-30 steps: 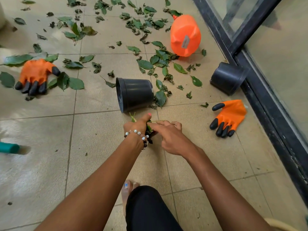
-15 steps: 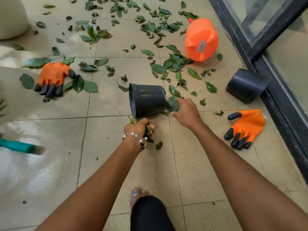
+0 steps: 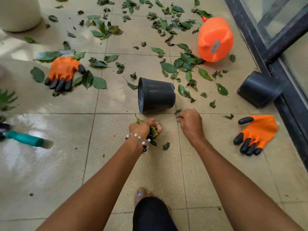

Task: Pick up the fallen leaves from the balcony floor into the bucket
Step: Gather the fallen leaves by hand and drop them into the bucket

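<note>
At the far left a pale pot (image 3: 18, 13) stands on the tiled floor (image 3: 50, 172), and nearer lies a teal handle (image 3: 25, 139). An orange glove (image 3: 62, 72) with black fingertips lies palm down among large green leaves. Scattered leaves (image 3: 168, 67) cover the far tiles across the middle.

In the centre a black bucket (image 3: 156, 95) lies on its side, its mouth facing left. Just near of it, the left hand (image 3: 143, 128), with a bead bracelet (image 3: 139, 137) on the wrist, is clenched round a bunch of leaves (image 3: 153, 132). One small leaf (image 3: 166, 145) lies on the tile near that hand.

The right hand (image 3: 190, 120) hovers low by the bucket's closed end, fingers curled down at a small leaf (image 3: 178, 111) on the floor; whether it pinches the leaf cannot be told.

Farther right, an orange jug (image 3: 215, 39) lies tipped over, a second black pot (image 3: 260, 89) lies against the dark door frame (image 3: 250, 30), and another orange glove (image 3: 256, 134) rests near it.
</note>
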`<state>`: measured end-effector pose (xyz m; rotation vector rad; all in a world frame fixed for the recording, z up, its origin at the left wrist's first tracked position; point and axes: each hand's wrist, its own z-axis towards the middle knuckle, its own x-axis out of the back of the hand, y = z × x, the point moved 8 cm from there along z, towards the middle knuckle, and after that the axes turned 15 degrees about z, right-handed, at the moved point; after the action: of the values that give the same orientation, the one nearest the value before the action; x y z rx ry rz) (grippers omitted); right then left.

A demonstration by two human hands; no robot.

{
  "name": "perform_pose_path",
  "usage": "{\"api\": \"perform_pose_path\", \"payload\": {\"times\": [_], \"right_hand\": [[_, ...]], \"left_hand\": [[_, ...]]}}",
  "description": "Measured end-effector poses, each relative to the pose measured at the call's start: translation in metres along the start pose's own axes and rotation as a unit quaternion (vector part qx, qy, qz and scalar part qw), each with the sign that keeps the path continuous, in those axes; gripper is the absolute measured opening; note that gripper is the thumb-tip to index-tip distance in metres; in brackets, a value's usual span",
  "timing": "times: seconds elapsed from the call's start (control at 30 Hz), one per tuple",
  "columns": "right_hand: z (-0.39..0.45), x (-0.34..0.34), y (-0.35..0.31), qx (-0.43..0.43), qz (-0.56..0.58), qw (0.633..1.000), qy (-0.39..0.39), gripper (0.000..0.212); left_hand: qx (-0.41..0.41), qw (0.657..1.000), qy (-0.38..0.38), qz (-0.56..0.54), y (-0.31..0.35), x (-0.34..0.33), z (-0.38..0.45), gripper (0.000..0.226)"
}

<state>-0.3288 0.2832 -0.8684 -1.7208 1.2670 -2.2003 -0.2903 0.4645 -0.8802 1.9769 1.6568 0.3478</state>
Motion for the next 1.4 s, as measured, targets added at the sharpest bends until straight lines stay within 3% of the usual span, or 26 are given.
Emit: {"api": "perform_pose_path", "payload": {"times": [0.07,0.1,0.17,0.23,0.3,0.37,0.47,0.53,0.6,0.63,0.7,0.77,0.83,0.9,0.97,1.07,1.13,1.23,1.3,1.4], "right_hand": [[-0.012,0.020,0.007,-0.092,0.134,0.984,0.070,0.017],[-0.021,0.024,0.012,-0.145,0.225,0.959,0.090,0.017],[-0.038,0.017,0.009,-0.209,0.406,0.887,0.067,0.018],[-0.052,0.007,-0.005,-0.207,0.479,0.852,0.024,0.019],[-0.064,0.000,-0.019,-0.181,0.454,0.872,0.016,0.020],[-0.073,0.000,-0.033,-0.124,0.359,0.925,0.028,0.017],[-0.083,-0.004,-0.054,-0.038,0.289,0.957,-0.001,0.015],[-0.085,-0.013,-0.059,-0.020,0.269,0.959,-0.085,0.020],[-0.089,-0.020,-0.061,-0.029,0.306,0.936,-0.175,0.025],[-0.091,-0.020,-0.061,-0.037,0.355,0.915,-0.190,0.023],[-0.087,-0.012,-0.047,-0.070,0.414,0.899,-0.127,0.019],[-0.085,-0.004,-0.035,-0.062,0.307,0.947,-0.068,0.019],[-0.090,-0.017,-0.033,0.009,0.128,0.986,-0.108,0.027],[-0.102,-0.036,-0.042,0.119,0.002,0.983,-0.143,0.028],[-0.107,-0.038,-0.040,0.168,-0.030,0.979,-0.112,0.026],[-0.097,-0.014,-0.026,0.101,0.009,0.994,-0.039,0.022],[-0.088,0.011,-0.005,-0.006,0.083,0.997,0.008,0.023],[-0.075,0.055,0.032,-0.144,0.200,0.964,0.098,0.022],[-0.068,0.074,0.048,-0.178,0.289,0.931,0.132,0.021],[-0.059,0.075,0.043,-0.174,0.384,0.901,0.104,0.025]], "left_hand": [[-0.004,1.000,0.012,0.029,-0.007,0.002,-0.001,0.009],[-0.004,0.999,0.016,0.043,-0.011,0.002,-0.002,0.009],[-0.006,0.999,0.013,0.050,-0.019,-0.002,-0.006,0.008],[-0.013,0.994,0.031,0.103,-0.024,-0.003,-0.008,0.020],[-0.027,0.982,0.067,0.176,-0.025,0.000,-0.010,0.036],[-0.019,0.980,0.063,0.189,-0.028,0.000,-0.007,0.050],[-0.010,0.984,0.028,0.177,-0.031,0.002,-0.011,0.048],[-0.004,0.982,0.042,0.186,-0.032,0.010,-0.011,0.057],[-0.012,0.984,0.066,0.167,-0.029,0.018,-0.011,0.053],[-0.016,0.987,0.066,0.148,-0.027,0.019,-0.010,0.049],[-0.028,0.989,0.067,0.126,-0.021,0.021,-0.012,0.041],[-0.041,0.987,0.070,0.135,-0.017,0.025,-0.012,0.034],[-0.039,0.988,0.068,0.135,-0.018,0.027,-0.009,0.035],[-0.040,0.989,0.073,0.126,-0.019,0.029,-0.008,0.036],[-0.033,0.989,0.069,0.129,-0.022,0.026,-0.009,0.034],[-0.026,0.987,0.053,0.150,-0.030,0.017,-0.010,0.029],[-0.020,0.989,0.024,0.144,-0.037,0.004,-0.010,0.026],[-0.018,0.989,-0.007,0.144,-0.044,-0.020,-0.011,0.025],[-0.025,0.987,-0.050,0.150,-0.047,-0.044,-0.011,0.025],[-0.031,0.981,-0.108,0.156,-0.046,-0.084,-0.010,0.032]]}}
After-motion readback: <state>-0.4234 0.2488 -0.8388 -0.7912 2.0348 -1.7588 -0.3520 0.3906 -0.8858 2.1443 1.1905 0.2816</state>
